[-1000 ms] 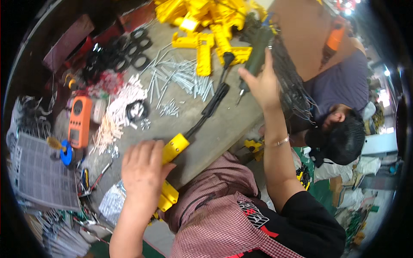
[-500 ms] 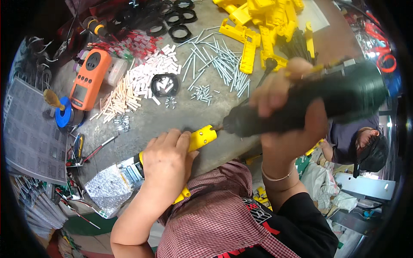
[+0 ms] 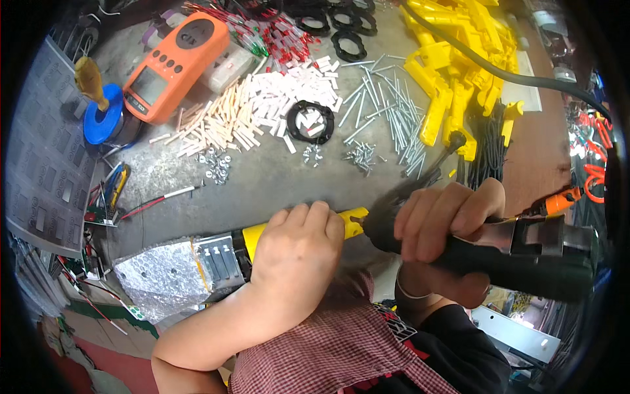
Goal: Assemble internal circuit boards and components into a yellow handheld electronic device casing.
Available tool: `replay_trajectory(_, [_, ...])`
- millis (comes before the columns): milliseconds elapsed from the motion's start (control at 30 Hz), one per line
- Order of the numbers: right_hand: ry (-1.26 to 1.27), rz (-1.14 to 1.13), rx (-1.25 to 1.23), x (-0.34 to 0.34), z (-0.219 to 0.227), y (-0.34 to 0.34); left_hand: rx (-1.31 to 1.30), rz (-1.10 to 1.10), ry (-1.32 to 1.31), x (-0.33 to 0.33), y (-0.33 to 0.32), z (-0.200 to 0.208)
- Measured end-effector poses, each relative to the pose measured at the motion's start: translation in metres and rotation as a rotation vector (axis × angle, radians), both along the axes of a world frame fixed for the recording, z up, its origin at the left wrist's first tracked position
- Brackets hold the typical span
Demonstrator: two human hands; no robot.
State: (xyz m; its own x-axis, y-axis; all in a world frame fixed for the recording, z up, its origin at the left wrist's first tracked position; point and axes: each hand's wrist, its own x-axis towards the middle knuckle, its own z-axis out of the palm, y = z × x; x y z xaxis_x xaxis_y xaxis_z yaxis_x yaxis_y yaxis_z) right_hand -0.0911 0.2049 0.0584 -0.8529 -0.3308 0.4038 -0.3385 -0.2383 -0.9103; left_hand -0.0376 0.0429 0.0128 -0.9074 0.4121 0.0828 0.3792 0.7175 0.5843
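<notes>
My left hand (image 3: pixel 298 253) is closed around the yellow handle (image 3: pixel 252 240) of a long tool lying along the front of the bench. The handle joins a grey metal section (image 3: pixel 221 261), and the tool's far left end is covered in bubble wrap (image 3: pixel 161 276). My right hand (image 3: pixel 449 226) grips a dark electric screwdriver (image 3: pixel 518 266), held nearly level, with its blurred nose pointing left. Its tip meets or nearly meets the right end of the handle; I cannot tell whether it touches a screw there.
Behind my hands lie small screws (image 3: pixel 363 156), long screws (image 3: pixel 394 108), white sleeves (image 3: pixel 295 92), beige sticks (image 3: pixel 216 125) and black rings (image 3: pixel 349 47). Yellow plastic shells (image 3: pixel 453 59) are heaped at back right. An orange meter (image 3: pixel 174 69) and blue spool (image 3: pixel 102 118) stand left. A cable (image 3: pixel 492 69) crosses above.
The view has shifted, so the bench things appear farther right. The screwdriver's rear end has swung down toward me. My left hand sits closer to the handle's right end, covering the screws seen earlier.
</notes>
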Motion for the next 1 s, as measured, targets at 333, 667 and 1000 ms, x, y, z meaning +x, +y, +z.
replay_trajectory(333, [0.053,0.069,-0.140,0.022,0.012,0.021,0.021,0.019,0.029,-0.001,0.001,0.002])
replay_trajectory(667, [0.048,0.226,0.012,0.011,0.015,0.025,0.018,0.021,-0.002,0.002,0.003,0.000])
replay_trajectory(1000, [0.120,0.417,-0.015,-0.004,0.003,0.019,0.010,0.042,0.024,0.005,0.003,-0.006])
